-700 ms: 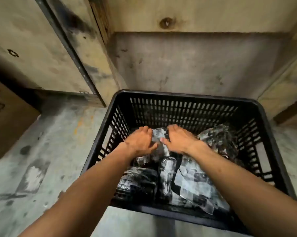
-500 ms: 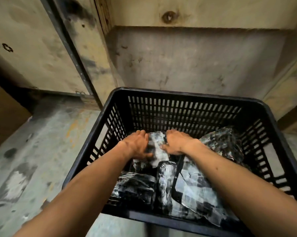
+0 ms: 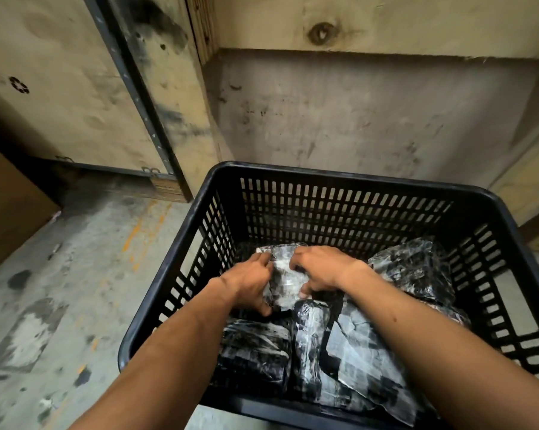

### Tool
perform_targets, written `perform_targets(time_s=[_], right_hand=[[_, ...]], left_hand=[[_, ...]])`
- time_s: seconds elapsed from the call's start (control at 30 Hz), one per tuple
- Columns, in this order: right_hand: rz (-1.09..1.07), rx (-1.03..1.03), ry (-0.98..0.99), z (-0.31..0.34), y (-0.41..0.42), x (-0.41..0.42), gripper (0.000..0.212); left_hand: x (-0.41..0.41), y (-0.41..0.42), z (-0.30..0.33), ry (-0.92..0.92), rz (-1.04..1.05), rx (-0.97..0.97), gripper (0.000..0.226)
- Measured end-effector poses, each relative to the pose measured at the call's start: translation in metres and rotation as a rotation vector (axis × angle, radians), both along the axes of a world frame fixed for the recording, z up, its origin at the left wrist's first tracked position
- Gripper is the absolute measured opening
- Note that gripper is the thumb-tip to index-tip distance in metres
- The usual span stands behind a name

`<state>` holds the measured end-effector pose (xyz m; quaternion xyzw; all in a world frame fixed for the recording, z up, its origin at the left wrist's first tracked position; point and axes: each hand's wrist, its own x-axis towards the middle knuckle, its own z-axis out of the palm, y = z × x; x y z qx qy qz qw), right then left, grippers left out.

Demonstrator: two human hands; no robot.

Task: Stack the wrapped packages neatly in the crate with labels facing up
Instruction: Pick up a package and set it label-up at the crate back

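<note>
Reaching into the black crate (image 3: 348,178), both forearms angle inward. The left hand (image 3: 249,282) and right hand (image 3: 319,270) grip one wrapped package (image 3: 283,280) with curled fingers.

Pretty dim on my end, light's coming in warm and mostly from above/behind, so the forearms are throwing soft shadows into the crate (image 3: 348,178). I'm getting glare bouncing off the plastic wrap on the packages (image 3: 364,346), tbh it's washing out any print. Wide-angle lens is bending the wall boards (image 3: 75,88) at the edges. Corners are going soft and dark, center's staying fairly sharp w/ slight blur on the hands.
</note>
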<state>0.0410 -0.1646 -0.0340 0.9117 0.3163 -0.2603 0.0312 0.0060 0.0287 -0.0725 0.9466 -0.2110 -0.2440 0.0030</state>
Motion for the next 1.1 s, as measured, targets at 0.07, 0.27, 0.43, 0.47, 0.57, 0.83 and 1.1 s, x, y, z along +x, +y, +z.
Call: perform_targets(time_s=[0.07,0.27,0.43,0.47,0.57,0.83,1.1], right_hand=[[0.027,-0.011,-0.005,0.000,0.001,0.001,0.070],[0.055,-0.025,-0.064,-0.003,0.009,0.000,0.067],[0.036,0.003,-0.050,-0.007,0.007,0.001,0.070],[0.027,0.011,-0.043,-0.008,0.006,0.000,0.074],[0.006,0.024,-0.016,-0.008,0.007,-0.001,0.091],[0.004,-0.045,-0.037,-0.011,0.009,-0.006,0.105],[0.033,-0.061,-0.010,-0.014,0.018,-0.022,0.092]], left_hand=[[-0.001,0.004,0.000,-0.025,-0.004,-0.007,0.110],[-0.002,0.005,0.002,-0.019,-0.002,0.003,0.121],[-0.004,0.003,0.001,-0.086,-0.005,-0.007,0.107],[-0.004,0.006,0.001,-0.090,-0.002,-0.019,0.104],[-0.003,0.016,0.003,-0.090,0.008,-0.023,0.098],[-0.007,0.022,0.006,-0.135,-0.062,-0.024,0.089],[-0.009,0.029,0.004,-0.145,-0.188,0.040,0.072]])
